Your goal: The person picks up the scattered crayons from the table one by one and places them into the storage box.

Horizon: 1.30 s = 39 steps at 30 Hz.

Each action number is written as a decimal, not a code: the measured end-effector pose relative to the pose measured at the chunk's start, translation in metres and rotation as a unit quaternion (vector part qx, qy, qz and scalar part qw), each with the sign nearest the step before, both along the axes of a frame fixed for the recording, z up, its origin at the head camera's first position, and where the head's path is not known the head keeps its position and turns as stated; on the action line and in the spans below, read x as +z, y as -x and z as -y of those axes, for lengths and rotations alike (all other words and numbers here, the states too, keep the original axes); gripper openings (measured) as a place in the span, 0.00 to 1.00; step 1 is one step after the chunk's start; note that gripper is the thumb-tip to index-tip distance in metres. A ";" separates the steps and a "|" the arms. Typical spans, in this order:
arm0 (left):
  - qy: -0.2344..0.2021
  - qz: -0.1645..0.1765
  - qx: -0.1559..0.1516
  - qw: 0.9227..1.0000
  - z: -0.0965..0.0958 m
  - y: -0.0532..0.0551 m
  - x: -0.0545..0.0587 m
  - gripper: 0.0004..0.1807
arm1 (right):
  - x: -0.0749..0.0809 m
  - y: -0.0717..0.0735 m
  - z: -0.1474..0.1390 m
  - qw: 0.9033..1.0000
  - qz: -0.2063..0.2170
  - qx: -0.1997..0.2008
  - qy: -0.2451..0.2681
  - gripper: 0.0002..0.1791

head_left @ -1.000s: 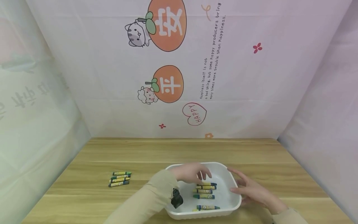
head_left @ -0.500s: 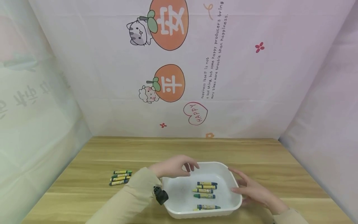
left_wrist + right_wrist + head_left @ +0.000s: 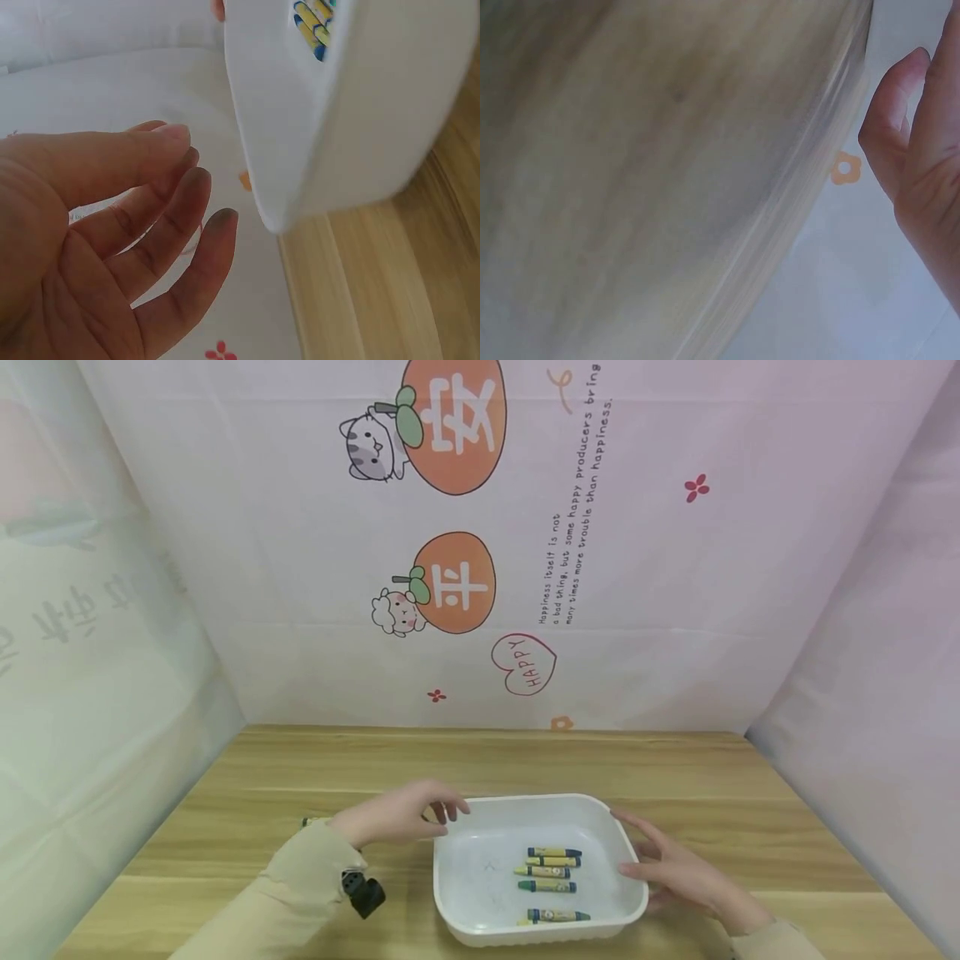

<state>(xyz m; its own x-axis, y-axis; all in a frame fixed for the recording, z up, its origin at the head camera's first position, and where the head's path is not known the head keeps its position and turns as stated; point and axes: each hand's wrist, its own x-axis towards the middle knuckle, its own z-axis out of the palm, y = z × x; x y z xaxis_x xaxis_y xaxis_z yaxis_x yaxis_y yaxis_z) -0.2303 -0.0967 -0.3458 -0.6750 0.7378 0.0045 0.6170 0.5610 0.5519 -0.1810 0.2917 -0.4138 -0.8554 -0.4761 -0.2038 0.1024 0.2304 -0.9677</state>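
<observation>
A white plastic basin (image 3: pixel 480 933) stands on the table with several yellow-wrapped crayons (image 3: pixel 547 887) lying in it. The crayons also show inside the tilted-looking basin (image 3: pixel 375 135) in the left wrist view. My right hand (image 3: pixel 686 872) holds the basin's right wall, thumb over the rim and the other fingers along the outside. Just off the basin's back left corner is my left hand (image 3: pixel 408 814), its fingers loosely bent. Nothing lies between those fingers (image 3: pixel 214 251) in the left wrist view.
At the left, one crayon end (image 3: pixel 307 822) shows past the left sleeve (image 3: pixel 292 877); the sleeve hides other crayons. A black wrist camera (image 3: pixel 363 893) hangs under the left wrist. Behind the wooden table (image 3: pixel 337 760) rises a printed white cloth (image 3: pixel 637 677).
My left hand has drawn back leftward from over the crayons in the basin to beyond its left rim. The left arm now covers the crayons on the table. My right hand stays put.
</observation>
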 end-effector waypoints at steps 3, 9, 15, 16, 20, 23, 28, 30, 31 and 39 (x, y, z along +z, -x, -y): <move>-0.001 -0.001 0.014 1.000 0.013 -0.001 -0.002 0.16 | 0.000 0.000 0.000 1.000 0.001 -0.005 -0.005 0.46; -0.006 0.001 0.041 0.999 0.046 -0.003 -0.012 0.16 | -0.001 -0.002 0.002 1.000 0.000 -0.017 -0.010 0.46; -0.023 0.000 0.063 0.998 0.087 -0.004 -0.028 0.18 | -0.002 -0.002 0.003 1.000 0.001 -0.018 -0.007 0.46; -0.024 -0.005 0.068 0.997 0.093 -0.004 -0.031 0.18 | -0.002 -0.002 0.003 1.000 0.001 -0.018 -0.006 0.46; -0.021 -0.014 0.086 0.996 0.116 -0.006 -0.040 0.19 | -0.001 -0.003 0.004 1.000 0.001 -0.021 -0.007 0.46; -0.010 -0.007 0.102 0.995 0.129 -0.008 -0.046 0.20 | 0.000 -0.003 0.003 1.000 0.000 -0.020 -0.008 0.46; -0.002 -0.005 0.129 0.992 0.141 -0.011 -0.053 0.19 | 0.001 -0.002 0.003 1.000 0.001 -0.019 -0.012 0.46; -0.001 -0.002 0.137 0.991 0.143 -0.012 -0.055 0.18 | 0.001 -0.001 0.003 1.000 -0.001 -0.021 -0.017 0.46; -0.001 0.001 0.139 0.990 0.144 -0.012 -0.056 0.17 | 0.001 -0.001 0.003 1.000 -0.001 -0.023 -0.019 0.47; 0.004 0.004 0.135 0.991 0.151 -0.015 -0.062 0.17 | 0.001 -0.001 0.002 1.000 -0.008 -0.004 -0.012 0.46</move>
